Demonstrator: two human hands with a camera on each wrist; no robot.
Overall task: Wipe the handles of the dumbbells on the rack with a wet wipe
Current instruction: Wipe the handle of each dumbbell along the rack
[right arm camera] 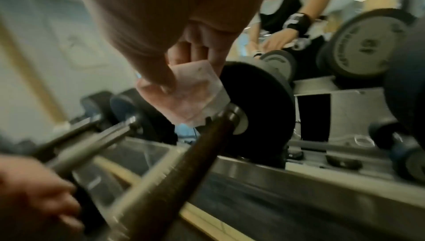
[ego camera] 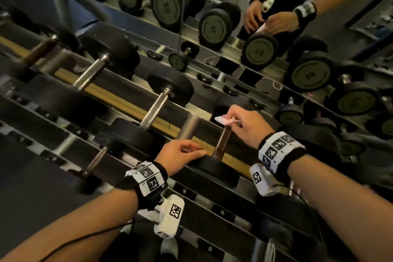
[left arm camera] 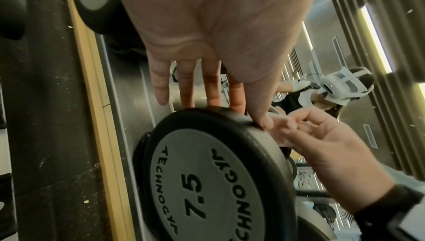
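A 7.5 dumbbell [ego camera: 217, 168] lies on the rack, its dark brown handle [ego camera: 222, 143] running up between my hands. My right hand [ego camera: 244, 126] pinches a small folded white wet wipe [ego camera: 223, 119] just above the far end of that handle [right arm camera: 184, 165]; the wet wipe [right arm camera: 195, 97] sits between thumb and fingers. My left hand [ego camera: 180, 156] rests with straight fingers [left arm camera: 190, 88] on the rim of the near weight plate [left arm camera: 207, 181], thumb on its edge.
More dumbbells with steel handles [ego camera: 155, 106] lie in a row to the left on the rack's black cradles [ego camera: 119, 91]. A mirror [ego camera: 276, 17] behind the rack reflects the person and further dumbbells. A wooden strip [ego camera: 131, 104] runs under the handles.
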